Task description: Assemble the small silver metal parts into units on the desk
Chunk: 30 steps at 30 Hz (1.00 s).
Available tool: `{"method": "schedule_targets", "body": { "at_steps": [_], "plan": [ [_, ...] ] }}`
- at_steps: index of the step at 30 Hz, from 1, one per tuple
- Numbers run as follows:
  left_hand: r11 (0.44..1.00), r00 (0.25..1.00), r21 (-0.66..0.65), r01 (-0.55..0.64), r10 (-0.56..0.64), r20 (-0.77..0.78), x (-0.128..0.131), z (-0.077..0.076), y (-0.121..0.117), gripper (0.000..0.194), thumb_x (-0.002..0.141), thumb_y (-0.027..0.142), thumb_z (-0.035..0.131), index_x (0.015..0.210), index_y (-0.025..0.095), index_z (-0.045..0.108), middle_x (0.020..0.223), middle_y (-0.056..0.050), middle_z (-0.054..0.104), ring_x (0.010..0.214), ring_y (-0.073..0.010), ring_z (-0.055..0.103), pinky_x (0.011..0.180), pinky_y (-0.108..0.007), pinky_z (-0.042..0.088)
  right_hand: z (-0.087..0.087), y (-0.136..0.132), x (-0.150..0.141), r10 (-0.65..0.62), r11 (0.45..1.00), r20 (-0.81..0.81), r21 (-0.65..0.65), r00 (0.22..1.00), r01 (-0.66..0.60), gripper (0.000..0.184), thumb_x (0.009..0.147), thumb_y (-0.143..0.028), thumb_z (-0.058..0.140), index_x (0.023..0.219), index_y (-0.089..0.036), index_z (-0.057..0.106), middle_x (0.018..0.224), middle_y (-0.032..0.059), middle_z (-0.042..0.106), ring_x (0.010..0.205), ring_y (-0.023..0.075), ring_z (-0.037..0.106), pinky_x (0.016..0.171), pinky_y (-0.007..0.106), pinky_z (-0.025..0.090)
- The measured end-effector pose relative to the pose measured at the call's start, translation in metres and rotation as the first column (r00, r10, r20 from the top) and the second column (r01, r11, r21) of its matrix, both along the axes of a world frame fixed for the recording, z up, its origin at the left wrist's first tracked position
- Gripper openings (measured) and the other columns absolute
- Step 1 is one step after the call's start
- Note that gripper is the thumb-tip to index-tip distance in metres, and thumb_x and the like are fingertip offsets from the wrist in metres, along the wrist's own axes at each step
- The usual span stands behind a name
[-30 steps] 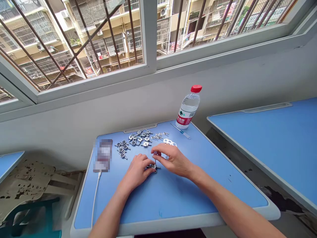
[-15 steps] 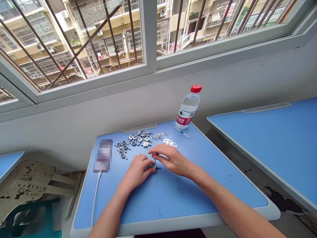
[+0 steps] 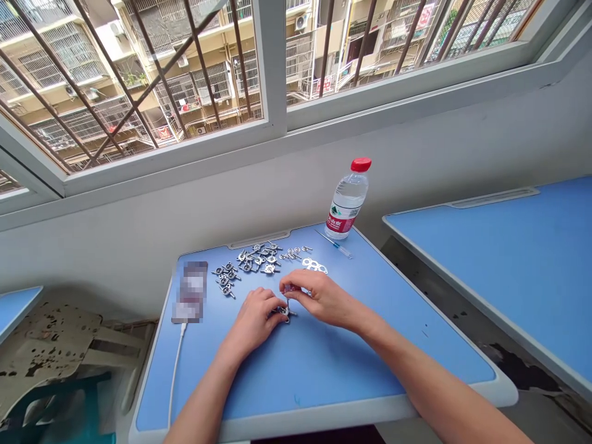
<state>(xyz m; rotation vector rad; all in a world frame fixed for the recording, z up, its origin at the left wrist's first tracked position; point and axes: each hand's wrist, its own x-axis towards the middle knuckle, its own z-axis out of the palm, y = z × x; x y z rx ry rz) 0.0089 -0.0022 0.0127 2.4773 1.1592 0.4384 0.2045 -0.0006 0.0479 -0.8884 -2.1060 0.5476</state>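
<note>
My left hand point(image 3: 254, 317) rests on the blue desk, its thumb and fingers closed on a small silver metal part point(image 3: 288, 314) with thin arms sticking out. My right hand point(image 3: 319, 297) pinches the handle of a small screwdriver point(image 3: 288, 302) just above that part. The screwdriver stands nearly upright, its thin shaft coming down onto the metal part; the fingers hide much of the handle. Beyond my hands lie several similar metal parts point(image 3: 256, 259), some smaller metal pieces point(image 3: 293, 251) and flat silver plates with holes point(image 3: 314, 265).
A second screwdriver point(image 3: 337, 246) lies near a red-capped water bottle point(image 3: 345, 203) at the desk's back right. On the left is a blurred-out phone point(image 3: 190, 293) with a white cable point(image 3: 174, 373). Another blue desk point(image 3: 509, 246) stands to the right, below the barred window.
The whole view has shifted slightly. Both hands keep the same place at the metal part, with the screwdriver still upright on it; the right fingers have shifted only slightly on the handle.
</note>
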Motion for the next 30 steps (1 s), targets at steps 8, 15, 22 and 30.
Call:
{"method": "schedule_targets", "body": {
  "at_steps": [8, 15, 22, 30],
  "plan": [
    [1.0, 0.999, -0.005, -0.006, 0.007, 0.033, 0.001, -0.001, -0.001, 0.006, 0.089, 0.026, 0.064, 0.092, 0.023, 0.069, 0.088, -0.003, 0.066, 0.088, -0.0212, 0.056, 0.08, -0.034, 0.042, -0.002, -0.001, -0.005, -0.036, 0.999, -0.019, 0.007, 0.999, 0.036, 0.019, 0.083, -0.004, 0.05, 0.081, -0.02, 0.061, 0.076, 0.0025, 0.067, 0.07, 0.0159, 0.059, 0.066, 0.028, 0.047],
    [1.0, 1.0, 0.012, -0.015, 0.015, 0.024, 0.001, -0.003, 0.001, 0.006, 0.087, 0.025, 0.066, 0.092, 0.023, 0.069, 0.087, -0.002, 0.066, 0.087, -0.0203, 0.056, 0.079, -0.034, 0.041, -0.001, -0.001, -0.007, -0.049, 0.999, -0.01, 0.003, 0.999, 0.049, 0.02, 0.083, -0.004, 0.049, 0.08, -0.02, 0.06, 0.074, 0.0015, 0.065, 0.068, 0.0153, 0.057, 0.065, 0.027, 0.046],
    [0.999, 0.999, 0.018, -0.028, 0.028, 0.032, 0.002, -0.003, -0.001, 0.006, 0.086, 0.026, 0.069, 0.091, 0.023, 0.07, 0.088, -0.002, 0.067, 0.087, -0.0195, 0.057, 0.08, -0.033, 0.041, 0.0, -0.003, -0.009, -0.068, 0.998, -0.006, 0.014, 0.998, 0.068, 0.019, 0.085, -0.007, 0.047, 0.077, -0.02, 0.058, 0.071, 0.0014, 0.064, 0.065, 0.0149, 0.055, 0.062, 0.027, 0.044],
    [0.999, 0.999, 0.017, -0.049, 0.049, 0.01, 0.002, -0.004, -0.001, 0.006, 0.086, 0.026, 0.068, 0.091, 0.023, 0.07, 0.087, -0.001, 0.066, 0.086, -0.0198, 0.056, 0.078, -0.033, 0.04, -0.001, -0.002, -0.011, -0.052, 0.999, -0.031, 0.001, 0.998, 0.052, 0.018, 0.088, -0.011, 0.045, 0.077, -0.021, 0.057, 0.069, 0.0009, 0.063, 0.064, 0.0146, 0.055, 0.061, 0.026, 0.043]
  ]
}}
